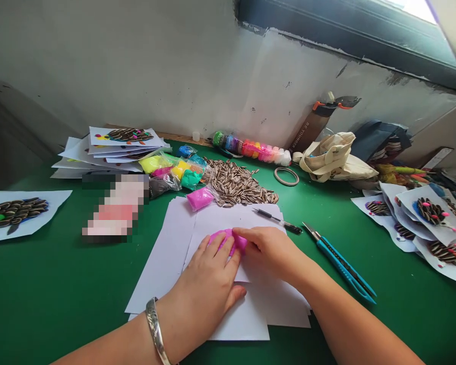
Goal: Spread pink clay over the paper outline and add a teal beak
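Note:
A flattened patch of magenta modelling clay (228, 242) lies on white paper (167, 263), partly covered by my fingers. My left hand (209, 284), with a silver bangle at its wrist, rests flat with fingers spread over the clay and paper. At the clay's right edge is my right hand (273, 251). Its index finger reaches onto the clay, and the other fingers are curled in, with their tips partly hidden. A wrapped piece of magenta clay (199, 198) sits at the paper's top edge. Just beyond the right hand lies a black pen (275, 219).
Blue tweezers (344, 266) lie right of the paper. Behind are a sunflower seed pile (239, 182), bagged coloured clay (182, 170), a tape roll (286, 176) and a cloth bag (330, 159). Seed-decorated cards (110, 147) stack at the left, with more cards (433, 218) at the right.

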Tool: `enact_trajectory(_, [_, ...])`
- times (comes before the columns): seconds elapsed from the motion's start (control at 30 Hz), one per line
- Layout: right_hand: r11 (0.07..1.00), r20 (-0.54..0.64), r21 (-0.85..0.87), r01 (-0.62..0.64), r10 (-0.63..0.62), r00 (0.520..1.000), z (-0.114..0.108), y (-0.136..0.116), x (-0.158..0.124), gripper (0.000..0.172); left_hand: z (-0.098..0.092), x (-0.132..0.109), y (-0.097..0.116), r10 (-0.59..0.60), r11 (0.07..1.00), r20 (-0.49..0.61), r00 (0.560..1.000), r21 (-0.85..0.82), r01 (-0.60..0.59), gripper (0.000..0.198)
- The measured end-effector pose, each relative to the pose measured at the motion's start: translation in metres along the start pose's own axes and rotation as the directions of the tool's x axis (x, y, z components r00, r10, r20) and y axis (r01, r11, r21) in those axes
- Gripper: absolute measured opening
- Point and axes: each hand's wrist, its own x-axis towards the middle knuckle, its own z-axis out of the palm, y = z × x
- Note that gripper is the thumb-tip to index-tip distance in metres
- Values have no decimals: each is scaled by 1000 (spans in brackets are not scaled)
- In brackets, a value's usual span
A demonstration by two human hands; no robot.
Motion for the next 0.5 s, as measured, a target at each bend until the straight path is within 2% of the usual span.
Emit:
enact_trajectory(0.2, [1000,3,-14,-10,10,1000,-1,1,0,42,0,1,0,7,1000,-20,1000,16,-7,62])
enact_trajectory(0.37, [1000,-53,14,-26,27,998,-4,9,-3,49,-1,1,1,10,999,-3,1000,32,-10,62])
enact_trajectory(0.5, [998,6,-66,20,-20,1000,-2,5,-4,41,-1,1,1,11,999,-16,1000,47,-11,62])
